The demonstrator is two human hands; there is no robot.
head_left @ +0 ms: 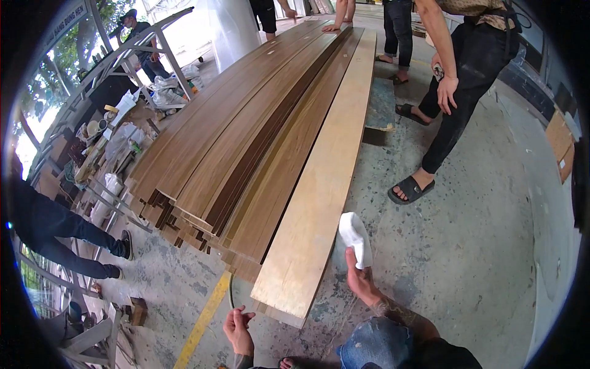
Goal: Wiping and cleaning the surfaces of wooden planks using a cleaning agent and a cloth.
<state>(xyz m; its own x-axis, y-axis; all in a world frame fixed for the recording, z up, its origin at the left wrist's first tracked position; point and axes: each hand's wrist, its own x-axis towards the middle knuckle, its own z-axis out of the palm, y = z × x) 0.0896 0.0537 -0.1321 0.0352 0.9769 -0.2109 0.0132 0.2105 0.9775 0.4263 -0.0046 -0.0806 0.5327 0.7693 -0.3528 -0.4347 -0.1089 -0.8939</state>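
I see my right hand [362, 280] with fingers pinched on a white cloth [355, 237] beside the pale plank [319, 184], ready for wiping; left hand [238, 329] loosely curled, empty, over the floor [467, 246].

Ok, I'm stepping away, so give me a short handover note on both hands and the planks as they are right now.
Right hand: holds a white cloth beside the right edge of the pale plank.
Left hand: empty, fingers loosely curled, over the floor near the yellow floor line.
Planks: long stack of brown planks lies on the floor, the pale one on its right side.
Done: cannot tell whether any wiping has been done.
Left: the cloth is not on the plank yet.
Nearby: a person in black trousers and sandals stands to the right.
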